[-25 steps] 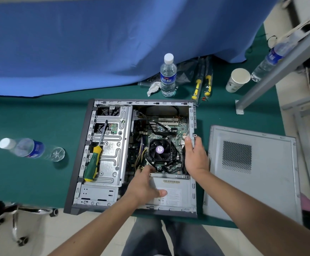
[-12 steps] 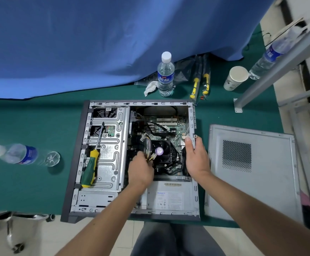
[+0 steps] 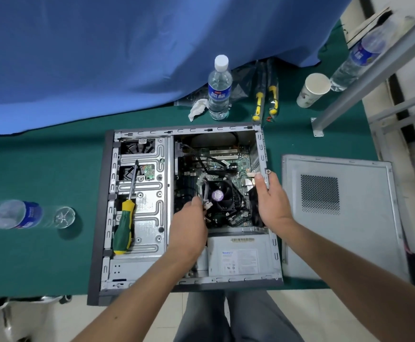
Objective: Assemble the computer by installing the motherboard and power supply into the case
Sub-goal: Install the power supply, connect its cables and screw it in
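Note:
An open grey computer case [image 3: 107,218] lies flat on the green table. Inside sits the green motherboard [image 3: 236,164] with a black CPU fan [image 3: 220,195]. The grey power supply [image 3: 241,257] fills the case's near right corner. My left hand [image 3: 189,230] reaches into the case left of the fan and pinches a bundle of cables with a white connector [image 3: 206,203]. My right hand [image 3: 273,201] grips the case's right wall, thumb inside, fingers outside.
A green and yellow screwdriver [image 3: 125,225] lies on the drive cage [image 3: 147,193]. The side panel [image 3: 342,213] lies right of the case. Water bottles stand behind [image 3: 218,90] and lie left [image 3: 21,214]. A paper cup [image 3: 312,90], yellow tools [image 3: 265,99] and a metal frame [image 3: 364,77] are at the back right.
My left hand left the power supply, moved up beside the fan and took hold of the cable bundle. My right hand stayed on the case wall.

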Available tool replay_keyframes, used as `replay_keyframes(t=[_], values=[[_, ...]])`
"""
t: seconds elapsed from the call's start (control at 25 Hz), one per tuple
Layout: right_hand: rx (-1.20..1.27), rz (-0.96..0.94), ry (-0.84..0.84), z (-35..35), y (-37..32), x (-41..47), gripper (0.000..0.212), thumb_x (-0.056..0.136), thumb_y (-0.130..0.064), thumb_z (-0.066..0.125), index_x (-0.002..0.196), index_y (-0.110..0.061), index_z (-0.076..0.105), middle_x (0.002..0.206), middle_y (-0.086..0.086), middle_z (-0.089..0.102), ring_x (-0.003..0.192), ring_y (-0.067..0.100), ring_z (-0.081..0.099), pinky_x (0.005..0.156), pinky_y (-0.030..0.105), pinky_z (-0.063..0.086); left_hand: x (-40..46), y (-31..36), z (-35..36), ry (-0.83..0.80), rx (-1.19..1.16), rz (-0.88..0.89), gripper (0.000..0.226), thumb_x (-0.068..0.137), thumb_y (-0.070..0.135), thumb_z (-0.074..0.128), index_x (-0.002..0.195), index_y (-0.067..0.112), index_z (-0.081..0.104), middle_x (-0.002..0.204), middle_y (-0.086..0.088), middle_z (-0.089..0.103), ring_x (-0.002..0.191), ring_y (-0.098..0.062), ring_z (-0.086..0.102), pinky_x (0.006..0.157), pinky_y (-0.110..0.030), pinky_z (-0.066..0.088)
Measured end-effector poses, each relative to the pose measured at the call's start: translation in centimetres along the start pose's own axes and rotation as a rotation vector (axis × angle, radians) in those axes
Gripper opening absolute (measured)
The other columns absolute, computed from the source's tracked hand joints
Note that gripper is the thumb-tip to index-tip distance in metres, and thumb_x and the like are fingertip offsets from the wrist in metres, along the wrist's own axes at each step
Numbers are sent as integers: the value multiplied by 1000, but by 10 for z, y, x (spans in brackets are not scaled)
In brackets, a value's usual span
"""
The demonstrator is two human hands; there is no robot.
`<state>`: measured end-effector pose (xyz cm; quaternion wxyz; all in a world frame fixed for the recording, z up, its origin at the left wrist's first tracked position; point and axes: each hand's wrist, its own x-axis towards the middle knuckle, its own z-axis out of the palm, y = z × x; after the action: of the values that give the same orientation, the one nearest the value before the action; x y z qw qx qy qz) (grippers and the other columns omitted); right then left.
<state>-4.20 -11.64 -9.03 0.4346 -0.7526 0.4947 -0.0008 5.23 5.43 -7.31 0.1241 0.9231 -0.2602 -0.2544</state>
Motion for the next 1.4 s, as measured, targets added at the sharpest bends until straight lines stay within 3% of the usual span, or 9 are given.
replay_keyframes(t=[0.12, 0.2, 0.28, 0.48, 0.68, 0.88, 1.04, 1.2, 1.4], values=[[-13, 15, -3, 0, 5, -3, 62, 100, -58, 23, 138, -12, 40, 101, 3, 46, 92, 19, 47, 87, 46, 47, -6, -2, -7, -30, 148, 26, 22, 90, -5, 47, 96, 15, 40, 83, -1, 50, 64, -19, 48, 55, -29, 38], [-27, 22, -9, 2, 6, -5, 57, 100, -57, 25, 129, -12, 44, 91, -1, 40, 85, 18, 42, 75, 39, 40, -6, -1, -11, -78, 240, 61, 26, 87, -9, 48, 104, 11, 47, 89, -5, 58, 66, -22, 49, 57, -31, 39], [-4, 4, 21, 2, 4, -6, 53, 101, -56, 26, 123, -12, 46, 86, -4, 40, 83, 19, 43, 73, 37, 38, 0, 1, -15, -89, 261, 117, 26, 88, -7, 48, 107, 11, 47, 95, -9, 62, 71, -25, 54, 58, -33, 40], [-8, -14, 47, 2, 4, -2, 52, 101, -56, 27, 122, -13, 47, 87, 1, 51, 83, 24, 52, 79, 43, 47, 3, -12, -31, -263, 147, 339, 5, 99, 12, 51, 101, 12, 47, 93, -9, 63, 85, -28, 62, 72, -39, 51], [-13, -32, 50, 4, 5, -5, 58, 102, -57, 27, 133, -12, 43, 102, 1, 56, 96, 24, 54, 87, 42, 45, 33, -14, -58, -482, 82, 434, 8, 96, 19, 62, 98, 17, 55, 94, -2, 69, 86, -21, 63, 80, -36, 53], [-12, -34, 56, 6, 6, -6, 53, 101, -58, 26, 126, -14, 45, 93, -2, 56, 92, 23, 55, 85, 42, 45, 35, 3, -33, -413, -42, 413, 7, 97, 16, 60, 97, 17, 53, 100, -1, 72, 93, -20, 65, 84, -36, 52], [-20, -40, 60, 4, 6, -6, 52, 101, -58, 26, 117, -14, 47, 76, -3, 49, 72, 20, 49, 70, 37, 42, 41, -5, -30, -385, -185, 313, 5, 99, 16, 58, 98, 17, 53, 91, 7, 72, 88, -16, 67, 72, -24, 50], [-25, -44, 59, 4, 8, -4, 58, 101, -58, 25, 129, -11, 45, 90, 3, 50, 83, 22, 48, 77, 38, 42, 42, 8, -23, -413, -134, 412, 6, 98, 16, 60, 95, 17, 55, 92, 1, 72, 84, -18, 65, 79, -33, 51], [-21, -40, 65, 6, 8, -5, 60, 101, -58, 26, 135, -12, 43, 113, 12, 61, 105, 30, 57, 93, 46, 46, 49, 18, -13, -423, -129, 406, 13, 96, 17, 63, 108, 11, 64, 97, -2, 69, 89, -20, 64, 86, -37, 53]])
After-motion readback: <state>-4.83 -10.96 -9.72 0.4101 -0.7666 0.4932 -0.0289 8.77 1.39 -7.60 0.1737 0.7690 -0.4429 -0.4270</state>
